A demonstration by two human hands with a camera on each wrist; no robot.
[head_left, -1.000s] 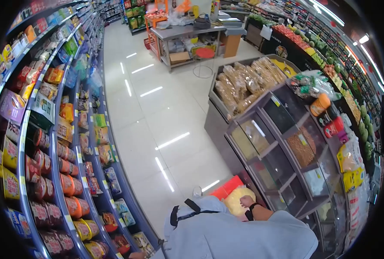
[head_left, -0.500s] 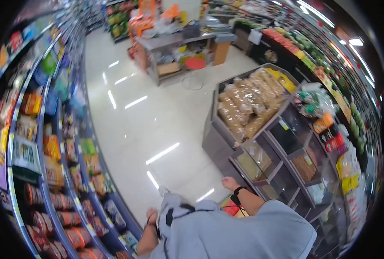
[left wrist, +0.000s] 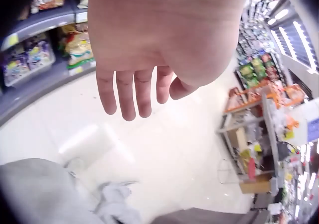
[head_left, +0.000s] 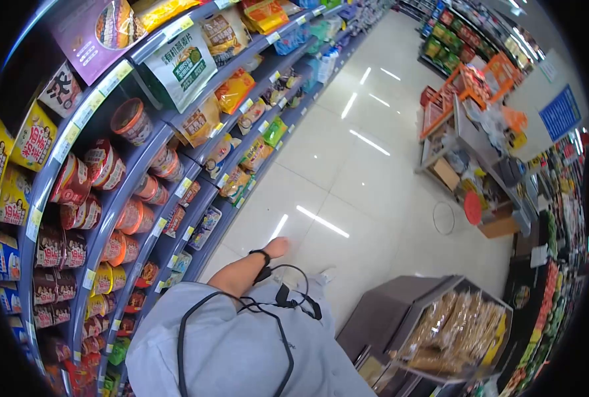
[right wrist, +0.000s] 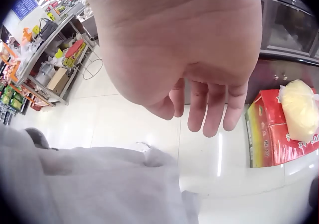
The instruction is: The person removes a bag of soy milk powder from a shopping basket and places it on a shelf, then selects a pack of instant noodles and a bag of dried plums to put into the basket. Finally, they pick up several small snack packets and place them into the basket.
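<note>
My left hand (head_left: 278, 247) hangs in front of my body over the floor, a dark band on its wrist. Seen in the left wrist view, the left hand (left wrist: 154, 50) has its fingers pointing down, loosely bent, with nothing in them. The head view does not show my right hand. In the right wrist view the right hand (right wrist: 184, 50) hangs with relaxed, empty fingers. To its right, apart from it, a red box (right wrist: 271, 134) stands on the floor with a pale yellow bag (right wrist: 300, 109) on top.
Shelves (head_left: 112, 79) of packets and tubs run along my left side. A bin (head_left: 400, 284) of long bagged goods stands at the lower right. Further off are a metal table (head_left: 470, 135) and a red stool (head_left: 472, 208). A cable (head_left: 188, 317) loops over my clothing.
The head view has turned left, so the shelves fill more of it and the bin sits lower. My left hand has come forward; my right hand has left the head view.
</note>
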